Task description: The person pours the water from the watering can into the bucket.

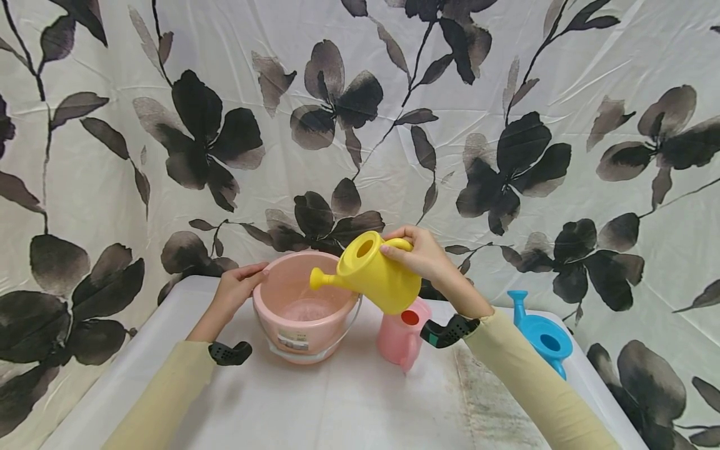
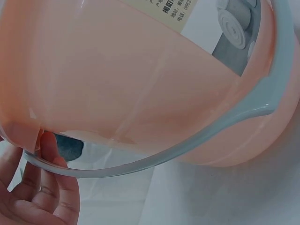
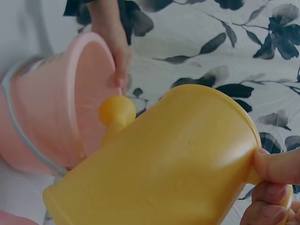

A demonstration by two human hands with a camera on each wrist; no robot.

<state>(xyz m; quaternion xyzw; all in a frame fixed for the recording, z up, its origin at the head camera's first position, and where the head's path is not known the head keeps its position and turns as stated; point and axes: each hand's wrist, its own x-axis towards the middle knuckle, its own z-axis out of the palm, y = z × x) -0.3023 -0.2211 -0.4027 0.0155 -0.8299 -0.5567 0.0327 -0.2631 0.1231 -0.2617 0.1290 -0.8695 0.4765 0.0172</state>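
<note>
A pink bucket (image 1: 329, 330) with a pale grey handle (image 2: 126, 166) stands upright on the table. My left hand (image 1: 235, 292) grips its rim at the left, fingers bent by the handle's end in the left wrist view. My right hand (image 1: 420, 255) holds a yellow watering can (image 1: 388, 282) by its handle, thumb near the top edge. The can is raised and tilted to the left. Its spout (image 3: 117, 110) reaches over the bucket's opening. The bucket's bottom shows a shiny surface in the head view.
A pink watering can (image 1: 398, 337) stands just right of the bucket, below the yellow one. Farther right, a blue watering can (image 1: 544, 337) sits near the table's edge. Floral cloth (image 1: 416, 181) hangs behind the white-covered table (image 1: 337, 406), which has a stained patch at right.
</note>
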